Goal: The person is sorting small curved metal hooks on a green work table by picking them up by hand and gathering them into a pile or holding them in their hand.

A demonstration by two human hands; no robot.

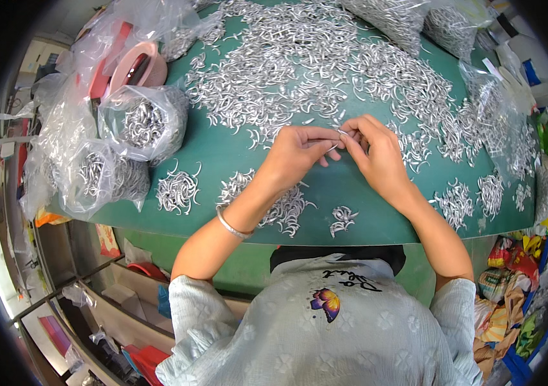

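Over the green tabletop (222, 151), my two hands meet at the fingertips. My left hand (292, 156) is closed in a pinch, with a thin curved silver metal piece (334, 147) at its fingers. The thumb and fingers of my right hand (380, 157) are also pinched, on a small silver piece at the point where the hands meet; its full shape is hidden. Beyond my hands spreads a large layer of loose curved silver metal pieces (274, 71). Nearer me lie small separate heaps, one (342, 220) between my forearms and another (179, 190) to the left.
Clear plastic bags of silver pieces stand at the left (144, 125), with a pink container (152, 67) behind them. More filled bags (389, 19) sit at the back right. Further heaps (454, 204) lie right of my right forearm. Open compartments (135, 299) are below left.
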